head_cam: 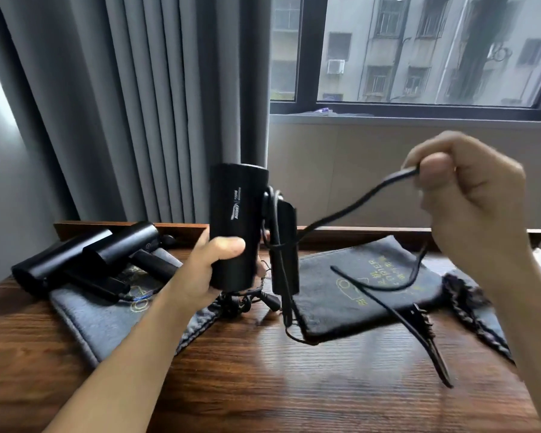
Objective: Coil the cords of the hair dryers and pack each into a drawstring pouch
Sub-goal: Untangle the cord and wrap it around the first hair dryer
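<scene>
Cord (341, 210) ran taut from the folded handle of the black hair dryer (236, 225) up toward two o'clock, where the right hand (469, 198) pinched it between thumb and curled fingers. That height probably kept tension on the line so each turn would lie snug around the handle. The left hand (213, 270), its fingers and thumb wrapped round the lower barrel, held the dryer upright at the centre of the view, above the table (263, 385), likely so the cord could pass freely around it. A few turns already sat on the handle; the remaining slack looped down at four o'clock, over the grey drawstring pouch (350, 295) lying flat beneath, close at hand for packing once the coil was done. A black clip (425, 332) lay at the pouch's near edge, at five o'clock. At nine o'clock two more hair dryers (85, 257) rested on a second pouch (100, 323), apparently waiting their turn. I judged the coiling to be roughly midway for this dryer.
</scene>
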{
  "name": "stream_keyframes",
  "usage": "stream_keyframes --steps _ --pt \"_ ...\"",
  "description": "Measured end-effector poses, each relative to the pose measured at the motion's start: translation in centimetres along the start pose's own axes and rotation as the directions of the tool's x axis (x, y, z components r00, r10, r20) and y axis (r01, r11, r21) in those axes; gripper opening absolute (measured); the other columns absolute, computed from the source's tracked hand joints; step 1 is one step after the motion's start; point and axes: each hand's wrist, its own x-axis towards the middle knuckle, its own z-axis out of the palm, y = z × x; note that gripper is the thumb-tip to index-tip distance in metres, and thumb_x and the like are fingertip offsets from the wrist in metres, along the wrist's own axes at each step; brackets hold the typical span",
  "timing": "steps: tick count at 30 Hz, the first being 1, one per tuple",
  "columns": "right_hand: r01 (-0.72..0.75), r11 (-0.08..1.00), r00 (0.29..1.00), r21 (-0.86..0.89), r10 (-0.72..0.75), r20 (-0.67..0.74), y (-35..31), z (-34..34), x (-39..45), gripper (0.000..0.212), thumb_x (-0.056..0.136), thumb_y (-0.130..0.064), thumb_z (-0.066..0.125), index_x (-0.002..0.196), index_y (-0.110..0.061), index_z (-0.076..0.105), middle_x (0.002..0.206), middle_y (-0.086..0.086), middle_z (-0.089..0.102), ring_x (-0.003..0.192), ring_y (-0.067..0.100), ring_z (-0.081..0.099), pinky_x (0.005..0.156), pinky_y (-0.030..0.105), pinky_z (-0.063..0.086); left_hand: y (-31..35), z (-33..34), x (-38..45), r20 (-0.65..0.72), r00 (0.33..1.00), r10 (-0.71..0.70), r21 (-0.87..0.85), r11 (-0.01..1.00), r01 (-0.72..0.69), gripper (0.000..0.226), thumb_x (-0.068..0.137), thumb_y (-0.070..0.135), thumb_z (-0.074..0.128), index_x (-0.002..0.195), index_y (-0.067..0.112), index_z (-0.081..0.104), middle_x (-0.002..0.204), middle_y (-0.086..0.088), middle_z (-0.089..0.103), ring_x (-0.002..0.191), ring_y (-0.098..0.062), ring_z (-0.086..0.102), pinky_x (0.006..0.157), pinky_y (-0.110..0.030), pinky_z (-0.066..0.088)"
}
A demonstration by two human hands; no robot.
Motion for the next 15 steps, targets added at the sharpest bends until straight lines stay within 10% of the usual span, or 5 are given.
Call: stream_keyframes --steps 3,7,15 --pt "-0.046 0.997 0.990 0.059 0.053 -0.131 1.4 1.0 2.2 0.025 0.108 -0.031 0.051 0.088 -0.027 0.065 0.066 -0.016 0.059 0.054 0.004 0.044 0.052 0.021 0.032 -0.6 0.3 -0.5 0.307 0.950 -0.065 0.020 0.998 0.062 0.043 0.072 0.028 0.077 0.107 0.004 0.070 0.080 -0.019 0.072 0.069 -0.028 0.071 0.058 -0.030 0.057" --pt "-0.111 0.990 0.992 -0.087 0.106 -0.065 4.8 2.8 4.1 0.028 0.106 -0.023 0.055 0.084 -0.014 0.070 0.069 0.004 0.061 0.054 0.010 0.040 0.053 0.025 0.028 -1.3 1.7 -1.2 0.574 0.809 -0.130 -0.028 0.984 0.178 0.053 0.077 0.003 0.043 0.119 0.017 0.072 0.101 0.002 0.078 0.088 -0.012 0.076 0.074 -0.024 0.059" --pt "-0.340 0.929 0.940 -0.146 0.337 -0.051 10.1 5.5 0.1 0.030 0.106 -0.023 0.056 0.078 -0.019 0.066 0.054 -0.009 0.046 0.048 0.007 0.037 0.051 0.024 0.029 -1.8 0.4 -0.8 0.499 0.861 -0.100 -0.202 0.953 0.227 0.042 0.085 0.031 0.074 0.117 0.004 0.071 0.098 -0.010 0.076 0.086 -0.025 0.074 0.073 -0.034 0.059"
